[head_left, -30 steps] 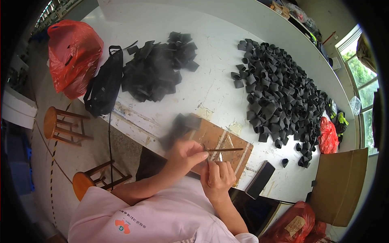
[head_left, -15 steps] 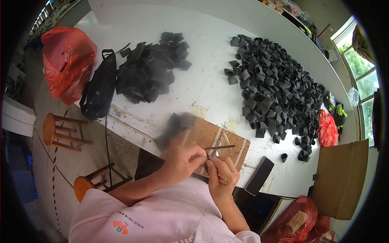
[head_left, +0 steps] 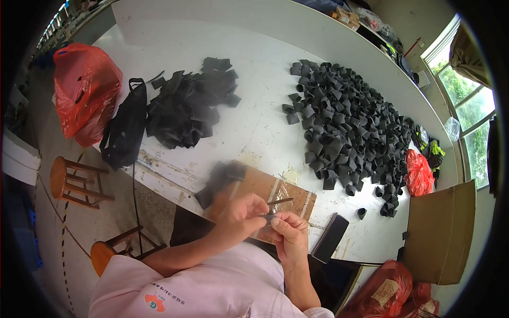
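Note:
My left hand (head_left: 245,212) and my right hand (head_left: 289,233) meet over the near table edge, above a brown cardboard sheet (head_left: 299,197). Between the fingertips of both hands sits a small dark strip piece (head_left: 271,214); a thin dark end pokes out toward the right. A small stack of flat black pieces (head_left: 220,180) lies on the left end of the cardboard, just beyond my left hand.
A heap of flat black pieces (head_left: 191,106) lies at the far left of the white table (head_left: 254,69), a large spread of folded black loops (head_left: 344,127) at the right. Black bag (head_left: 124,130), red bags (head_left: 85,90), phone (head_left: 328,238), cardboard box (head_left: 440,233), wooden stools (head_left: 74,180).
The hands have drawn slightly closer together and nearer to me; the long thin strip seen sticking out to the right is shorter now. The view has shifted a little.

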{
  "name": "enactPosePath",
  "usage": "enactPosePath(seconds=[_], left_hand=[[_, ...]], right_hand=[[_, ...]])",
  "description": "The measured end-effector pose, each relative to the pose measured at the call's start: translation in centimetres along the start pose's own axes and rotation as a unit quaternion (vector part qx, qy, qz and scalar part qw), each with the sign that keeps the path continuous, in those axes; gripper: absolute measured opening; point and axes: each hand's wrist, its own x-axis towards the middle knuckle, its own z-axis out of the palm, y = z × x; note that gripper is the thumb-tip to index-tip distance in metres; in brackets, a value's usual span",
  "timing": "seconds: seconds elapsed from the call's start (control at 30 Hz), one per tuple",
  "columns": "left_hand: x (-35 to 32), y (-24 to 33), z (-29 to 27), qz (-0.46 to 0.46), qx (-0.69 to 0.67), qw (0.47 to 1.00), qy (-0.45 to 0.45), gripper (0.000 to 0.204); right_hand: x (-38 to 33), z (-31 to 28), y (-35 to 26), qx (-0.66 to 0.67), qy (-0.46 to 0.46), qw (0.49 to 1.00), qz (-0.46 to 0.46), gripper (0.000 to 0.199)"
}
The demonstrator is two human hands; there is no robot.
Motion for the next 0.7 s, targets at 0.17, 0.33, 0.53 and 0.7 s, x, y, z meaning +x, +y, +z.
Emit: enactPosePath(seconds=[0.17, 0.33, 0.53, 0.7], left_hand=[[-0.3, 0.9, 2.3, 0.218, 0.247, 0.939, 0.094, 0.009], [0.9, 5.1, 1.9, -0.149, -0.285, 0.945, -0.056, 0.011], [2.1, 3.8, 1.1, -0.131, -0.233, 0.963, -0.023, 0.012], [1.8, 3.8, 2.1, 0.124, 0.122, 0.984, 0.025, 0.014]], right_hand=[[-0.4, 1.2, -2.0, 0.18, -0.076, 0.974, 0.118, 0.016], [-0.1, 2.8, -6.4, -0.084, -0.088, 0.992, -0.038, 0.02], [3.0, 0.3, -3.8, -0.057, -0.143, 0.988, 0.003, 0.023], [3.0, 0.7, -3.8, -0.167, -0.105, 0.978, -0.072, 0.025]])
